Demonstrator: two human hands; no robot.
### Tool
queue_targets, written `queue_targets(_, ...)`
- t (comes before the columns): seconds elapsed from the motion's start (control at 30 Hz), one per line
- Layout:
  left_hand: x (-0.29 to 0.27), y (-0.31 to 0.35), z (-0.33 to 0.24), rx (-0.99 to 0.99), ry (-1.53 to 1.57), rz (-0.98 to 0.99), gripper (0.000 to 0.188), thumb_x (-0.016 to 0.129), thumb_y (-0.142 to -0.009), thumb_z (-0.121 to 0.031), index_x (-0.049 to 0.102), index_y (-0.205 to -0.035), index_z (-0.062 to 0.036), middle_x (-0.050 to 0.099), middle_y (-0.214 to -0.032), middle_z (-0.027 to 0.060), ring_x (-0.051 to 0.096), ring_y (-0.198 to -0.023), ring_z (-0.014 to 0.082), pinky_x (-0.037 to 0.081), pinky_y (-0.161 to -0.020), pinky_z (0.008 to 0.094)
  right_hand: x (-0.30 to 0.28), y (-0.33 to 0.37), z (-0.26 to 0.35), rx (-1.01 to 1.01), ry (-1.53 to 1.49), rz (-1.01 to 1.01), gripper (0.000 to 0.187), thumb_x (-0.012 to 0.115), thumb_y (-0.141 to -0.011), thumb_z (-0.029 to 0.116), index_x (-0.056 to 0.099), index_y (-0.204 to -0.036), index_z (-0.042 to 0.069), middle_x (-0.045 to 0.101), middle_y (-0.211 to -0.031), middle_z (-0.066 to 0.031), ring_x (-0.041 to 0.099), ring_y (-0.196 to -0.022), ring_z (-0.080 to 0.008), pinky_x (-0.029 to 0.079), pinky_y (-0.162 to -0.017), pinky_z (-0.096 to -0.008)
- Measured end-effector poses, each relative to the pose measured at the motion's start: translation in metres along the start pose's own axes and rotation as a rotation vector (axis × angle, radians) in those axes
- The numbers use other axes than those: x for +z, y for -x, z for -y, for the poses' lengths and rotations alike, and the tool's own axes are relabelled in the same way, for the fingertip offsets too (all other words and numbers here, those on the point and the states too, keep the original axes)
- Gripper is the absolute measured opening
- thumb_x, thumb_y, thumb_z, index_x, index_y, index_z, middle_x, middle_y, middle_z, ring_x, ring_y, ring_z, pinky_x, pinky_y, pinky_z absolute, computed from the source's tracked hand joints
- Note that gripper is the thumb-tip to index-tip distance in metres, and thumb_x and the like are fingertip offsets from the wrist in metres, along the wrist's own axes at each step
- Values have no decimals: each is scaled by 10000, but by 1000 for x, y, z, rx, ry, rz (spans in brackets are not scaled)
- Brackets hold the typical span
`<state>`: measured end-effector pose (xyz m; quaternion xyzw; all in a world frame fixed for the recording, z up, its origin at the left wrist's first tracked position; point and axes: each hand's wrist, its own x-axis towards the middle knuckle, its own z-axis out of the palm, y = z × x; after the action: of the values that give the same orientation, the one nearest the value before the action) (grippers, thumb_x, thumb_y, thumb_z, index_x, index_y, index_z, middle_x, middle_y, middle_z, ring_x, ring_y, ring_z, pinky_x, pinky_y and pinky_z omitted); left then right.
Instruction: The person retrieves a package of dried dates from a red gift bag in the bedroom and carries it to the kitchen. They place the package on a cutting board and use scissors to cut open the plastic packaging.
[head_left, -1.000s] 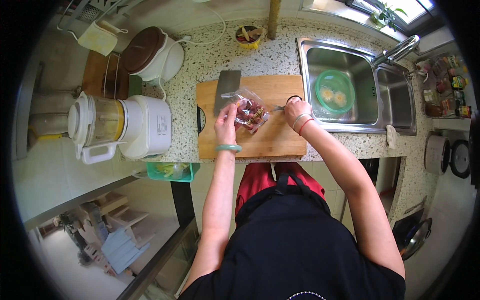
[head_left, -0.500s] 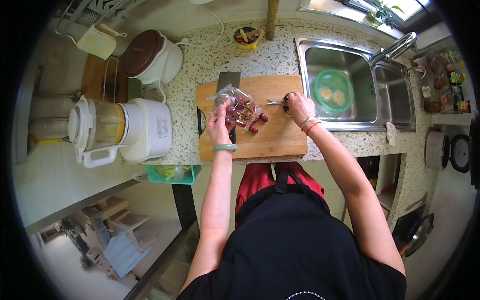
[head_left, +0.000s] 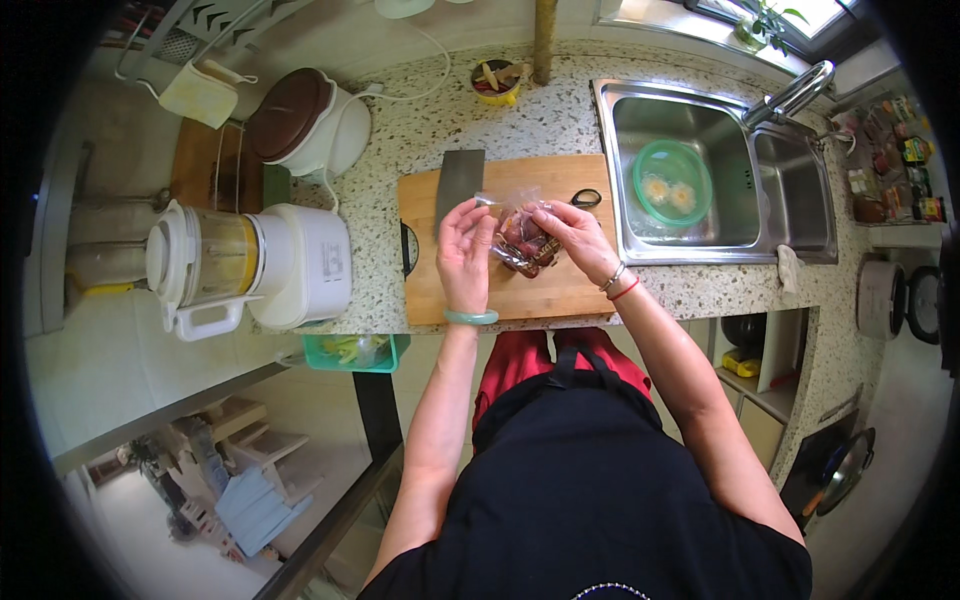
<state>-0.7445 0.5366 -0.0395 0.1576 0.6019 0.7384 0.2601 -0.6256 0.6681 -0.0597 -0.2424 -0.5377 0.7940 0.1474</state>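
Over the wooden cutting board (head_left: 560,295), both hands hold up a clear plastic bag (head_left: 527,232) of red dates. My left hand (head_left: 464,255) pinches the bag's upper left edge between thumb and fingers. On the other side, my right hand (head_left: 583,240) grips the bag with the thumb on top. A pair of scissors (head_left: 587,199) lies just beyond my right hand; its black handles show and its blades are mostly hidden. The cleaver's broad blade (head_left: 460,180) rests on the board beyond my left hand, its handle mostly covered.
On the right, a steel sink (head_left: 625,125) holds a green bowl (head_left: 672,142) with two pale round pieces in water. A white blender (head_left: 300,265) and a lidded pot (head_left: 340,135) stand left. A small yellow pot (head_left: 497,97) sits behind; a green bin (head_left: 385,358) hangs at the front edge.
My right hand has let go of the scissors, now lying on the board, and taken hold of the bag. The bag has moved right, hiding the loose dates.
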Motion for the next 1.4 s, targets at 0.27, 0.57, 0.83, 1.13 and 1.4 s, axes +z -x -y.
queue_targets(0.27, -3, 2, -19, 209, -526, 37, 95, 725, -867, -120, 677, -917, -56, 630, -868, 18, 607, -720, 104, 494, -643, 251, -2, 1, -5, -3, 44, -145, 262, 639, -955, 238, 663, -1071, 4, 662, -940, 14, 555, -861, -42, 466, -772, -217)
queue_targets(0.57, 4, 6, -29, 182, -632, 136, 126, 739, -854, -114, 683, -942, -44, 631, -830, -6, 585, -700, 82, 481, -636, 232, -9, 1, -3, -33, 108, -144, 253, 653, -946, 256, 671, -996, 9, 602, -831, 50, 502, -770, -36, 430, -688, -205)
queue_targets(0.83, -8, 4, -18, 45, -523, 280, 164, 666, -919, -184, 684, -890, -24, 615, -862, 35, 597, -731, 115, 489, -678, 266, -15, 0, -23, -54, 222, -167, 249, 655, -943, 271, 665, -982, 25, 552, -760, 54, 460, -725, -37, 414, -627, -221)
queue_targets(1.13, -23, 2, -1, -84, -701, 443, 172, 646, -913, -175, 714, -911, -17, 667, -885, 76, 641, -780, 152, 512, -723, 285, -14, 19, -33, -58, 261, -95, 236, 628, -962, 228, 662, -1062, 16, 643, -887, 27, 537, -827, -42, 467, -728, -220)
queue_targets(1.4, -11, 3, -4, -123, -975, 468, 258, 777, -783, -237, 739, -996, -98, 682, -894, 55, 662, -765, 200, 520, -682, 327, -22, 24, -35, -66, 278, -117, 245, 663, -935, 234, 672, -1035, 10, 667, -848, -10, 574, -795, -57, 489, -707, -236)
